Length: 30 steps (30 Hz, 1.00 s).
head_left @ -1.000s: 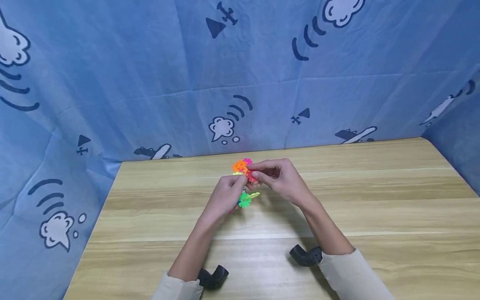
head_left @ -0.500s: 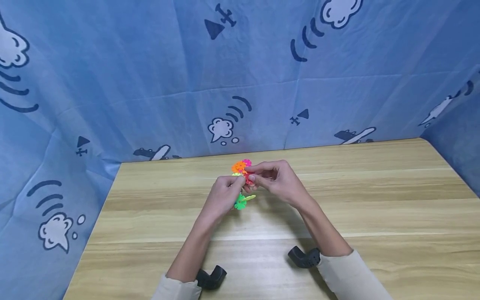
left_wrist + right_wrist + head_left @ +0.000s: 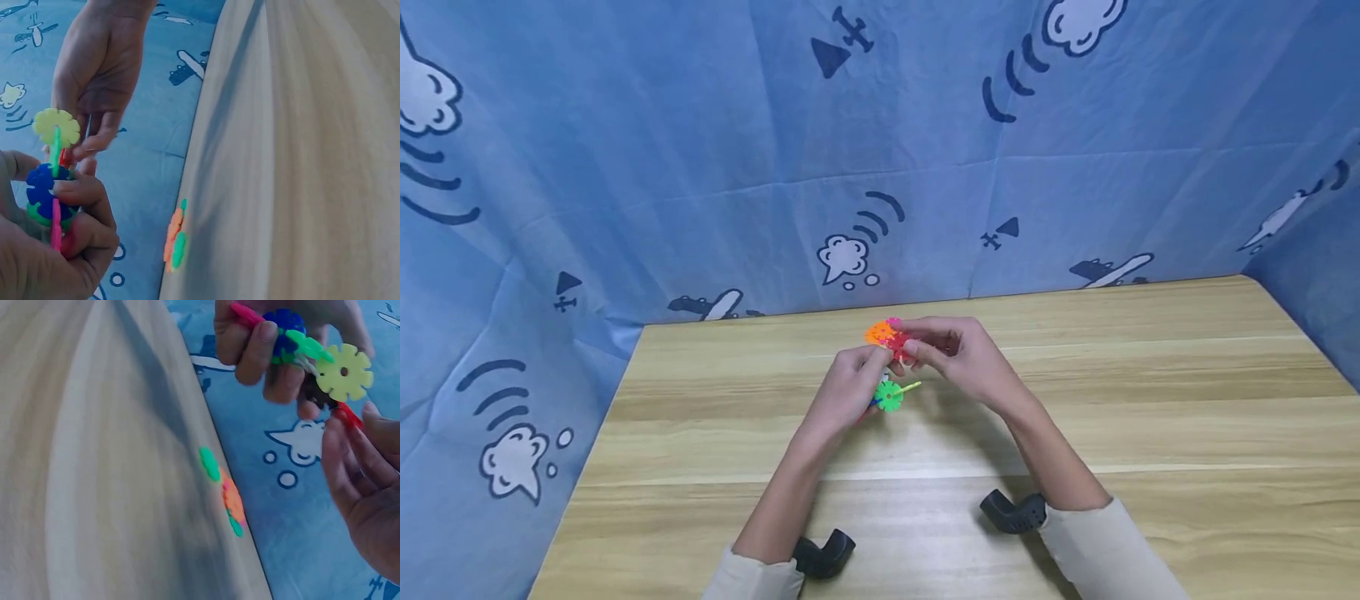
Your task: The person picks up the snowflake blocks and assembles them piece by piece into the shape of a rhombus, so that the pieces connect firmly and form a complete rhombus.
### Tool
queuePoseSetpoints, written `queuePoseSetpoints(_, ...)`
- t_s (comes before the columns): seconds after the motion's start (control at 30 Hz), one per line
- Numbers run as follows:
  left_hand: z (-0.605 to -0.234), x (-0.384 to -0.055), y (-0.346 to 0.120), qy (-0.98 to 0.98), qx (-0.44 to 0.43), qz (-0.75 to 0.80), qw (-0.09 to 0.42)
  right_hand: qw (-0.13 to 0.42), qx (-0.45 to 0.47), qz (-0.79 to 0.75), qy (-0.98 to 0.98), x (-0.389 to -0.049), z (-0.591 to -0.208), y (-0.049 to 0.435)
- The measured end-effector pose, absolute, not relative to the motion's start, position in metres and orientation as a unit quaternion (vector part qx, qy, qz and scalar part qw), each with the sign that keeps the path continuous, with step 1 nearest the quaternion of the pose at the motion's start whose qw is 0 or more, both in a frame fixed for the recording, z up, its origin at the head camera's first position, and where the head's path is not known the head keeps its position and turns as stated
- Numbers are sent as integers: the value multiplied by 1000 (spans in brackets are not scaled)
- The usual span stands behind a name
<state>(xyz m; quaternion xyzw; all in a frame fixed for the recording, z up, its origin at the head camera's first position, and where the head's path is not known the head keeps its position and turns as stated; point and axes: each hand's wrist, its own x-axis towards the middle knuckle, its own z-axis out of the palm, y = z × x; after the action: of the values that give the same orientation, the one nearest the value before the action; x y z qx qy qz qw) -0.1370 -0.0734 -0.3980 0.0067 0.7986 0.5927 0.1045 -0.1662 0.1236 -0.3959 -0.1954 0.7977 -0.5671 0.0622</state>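
Gripping the blue disc (image 3: 41, 186) with curled fingers and thumb, the left hand (image 3: 850, 383) is to the left of the yellow disc (image 3: 353, 380). The yellow disc is set across a green disc (image 3: 888, 405), and the blue disc and a pink disc (image 3: 57, 225), seen on its edge, are farther along the same group, which is held above the table (image 3: 1112, 400). The right hand (image 3: 966, 360), to the right of the yellow disc and a little beyond it, pinches the red disc (image 3: 898, 343) between thumb and fingers. The red disc is near the yellow disc, by a dark piece (image 3: 317, 395); whether these two are fastened, I cannot tell. Beyond the yellow disc, near the far edge of the table, there are orange pieces (image 3: 232, 499) with green pieces (image 3: 209, 464) beside them, well apart from both hands. Nearer to the person than the yellow disc, each beige sleeve (image 3: 1105, 546) has a black curved part (image 3: 1015, 513) beside it. Behind the yellow disc hangs blue cloth (image 3: 880, 117), printed with clouds and planes.
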Motion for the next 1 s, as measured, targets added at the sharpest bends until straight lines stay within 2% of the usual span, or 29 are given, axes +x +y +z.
queuePoseSetpoints(0.17, -393, -141, -80, 772, -33, 630, 80, 50, -200, -550, 809, -171, -398, 129)
queuePoseSetpoints(0.3, -392, -143, -85, 766, -66, 636, 71, 80, -200, -475, 853, -171, -405, 126)
queuePoseSetpoints(0.5, -392, -144, -86, 771, -70, 630, 65, 118, -231, -356, 898, -166, -419, 115)
queuePoseSetpoints(0.77, -391, -144, -87, 703, -56, 702, 99, 115, -289, -304, 900, -159, -429, 101)
queuePoseSetpoints(1.0, -392, -144, -88, 654, -47, 744, 127, 94, -259, -244, 930, -158, -420, 107)
